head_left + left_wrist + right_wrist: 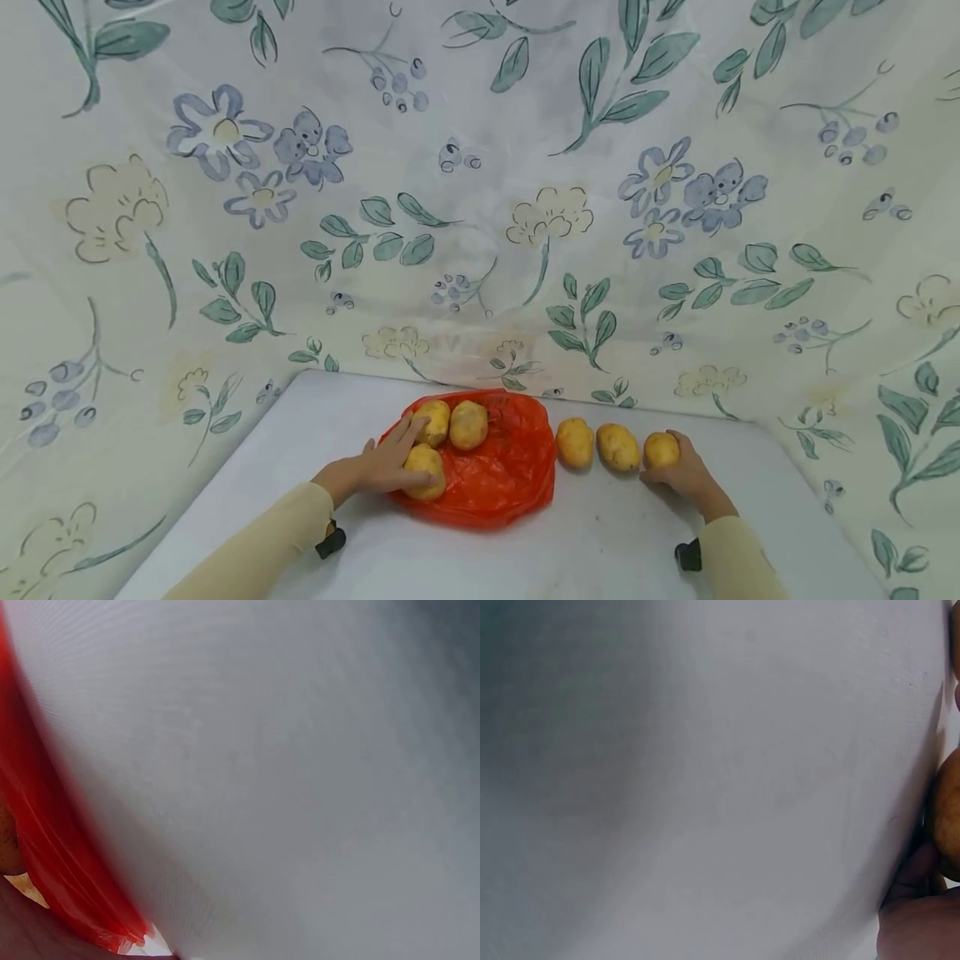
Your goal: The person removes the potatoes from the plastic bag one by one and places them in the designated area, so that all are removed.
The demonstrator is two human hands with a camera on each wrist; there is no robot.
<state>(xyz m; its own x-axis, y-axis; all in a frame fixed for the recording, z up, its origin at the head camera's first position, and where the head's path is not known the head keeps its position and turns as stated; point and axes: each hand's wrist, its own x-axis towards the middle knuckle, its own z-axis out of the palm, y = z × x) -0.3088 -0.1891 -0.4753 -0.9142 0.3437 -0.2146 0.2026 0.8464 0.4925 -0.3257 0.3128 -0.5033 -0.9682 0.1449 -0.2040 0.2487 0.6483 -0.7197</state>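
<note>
Currently: white table (600,550), red plastic bag (498,483) on it. Left hand (386,462): fingers spread over two of three potatoes (468,427) at the bag's left side. Right hand (682,472): thumb and fingers pinching the rightmost potato (661,450) of a row of three (618,447), right of bag.

Six potatoes (575,443) in all, three of them on the red plastic bag (495,483) and three in a row to its right; of that row, one is in the right hand (678,471) and two lie loose; of the bag's three, two are at the left hand (386,462) and one sits clear of it; one bag; two hands; two cream sleeves (262,542); two black wrist devices (331,542); one white tabletop (585,533); one floral-patterned sheet (480,183).
</note>
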